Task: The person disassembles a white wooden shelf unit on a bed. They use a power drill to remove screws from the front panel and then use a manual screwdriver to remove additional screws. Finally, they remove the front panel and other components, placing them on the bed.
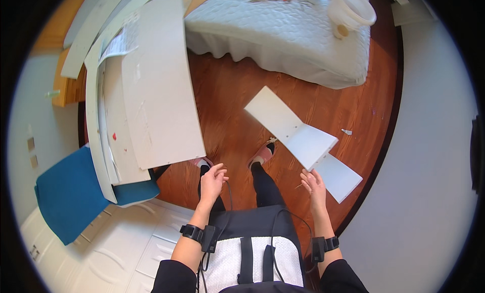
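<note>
At five o'clock, the right hand (pixel 314 186) touches a white panel (pixel 303 140) on the floor (pixel 227 101), fingers loosely spread. Left hand (pixel 212 181), at six o'clock, hangs empty, fingers half curled.

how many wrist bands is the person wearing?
2. One black wrist band on the left wrist, beside the white drawers; the other black wrist band on the right wrist, above the wooden floor. Each has a cable attached.

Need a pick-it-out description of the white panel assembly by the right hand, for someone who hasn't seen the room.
Start at the white quilted bed at the top, then come down the red-brown wood floor. The white panel assembly lies just ahead of the right hand. Unlike the big flat boards stacked at left, it is small, with one panel standing across another.
</note>
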Tool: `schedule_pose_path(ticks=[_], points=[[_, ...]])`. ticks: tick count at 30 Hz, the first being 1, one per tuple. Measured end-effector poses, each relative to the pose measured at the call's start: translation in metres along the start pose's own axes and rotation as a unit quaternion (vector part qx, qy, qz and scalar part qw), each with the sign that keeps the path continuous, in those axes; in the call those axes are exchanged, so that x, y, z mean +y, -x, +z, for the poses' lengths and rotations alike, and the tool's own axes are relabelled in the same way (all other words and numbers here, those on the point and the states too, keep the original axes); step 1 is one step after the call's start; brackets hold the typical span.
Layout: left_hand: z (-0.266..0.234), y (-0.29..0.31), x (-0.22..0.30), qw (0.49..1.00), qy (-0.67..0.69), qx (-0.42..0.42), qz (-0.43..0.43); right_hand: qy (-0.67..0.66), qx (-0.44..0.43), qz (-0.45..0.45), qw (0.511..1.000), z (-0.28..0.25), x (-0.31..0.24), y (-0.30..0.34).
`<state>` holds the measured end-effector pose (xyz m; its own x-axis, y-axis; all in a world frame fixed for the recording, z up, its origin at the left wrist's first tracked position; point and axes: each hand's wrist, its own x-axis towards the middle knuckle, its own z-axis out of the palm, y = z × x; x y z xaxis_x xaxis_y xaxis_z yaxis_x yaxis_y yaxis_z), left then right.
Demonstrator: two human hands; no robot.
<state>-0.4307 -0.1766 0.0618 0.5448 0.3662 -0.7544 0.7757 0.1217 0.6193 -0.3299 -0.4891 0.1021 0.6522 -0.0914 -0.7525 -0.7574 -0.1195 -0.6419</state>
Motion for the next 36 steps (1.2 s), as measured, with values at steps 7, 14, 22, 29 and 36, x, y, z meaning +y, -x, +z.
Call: schedule_pose_path(ticks=[7, 14, 22, 29, 36], points=[[-0.137, 0.003, -0.061, 0.994, 0.096, 0.026, -0.037, 0.087, 0.006, 0.023, 0.996, 0.086, 0.002, 0.06], [-0.311, 0.024, -0.112, 0.968, 0.181, 0.174, 0.008, 0.173, -0.2, 0.0, 0.964, 0.273, 0.001, 0.067], [-0.485, -0.018, -0.229, 0.843, -0.127, 0.522, -0.023, 0.239, -0.132, -0.129, 0.953, 0.378, 0.034, -0.004], [-0.598, -0.063, -0.306, 0.842, -0.179, 0.466, -0.206, 0.384, 0.018, -0.253, 0.888, 0.39, 0.025, -0.106], [-0.598, -0.067, -0.283, 0.867, -0.297, 0.339, -0.212, 0.483, 0.073, -0.207, 0.848, 0.434, 0.018, -0.115]])
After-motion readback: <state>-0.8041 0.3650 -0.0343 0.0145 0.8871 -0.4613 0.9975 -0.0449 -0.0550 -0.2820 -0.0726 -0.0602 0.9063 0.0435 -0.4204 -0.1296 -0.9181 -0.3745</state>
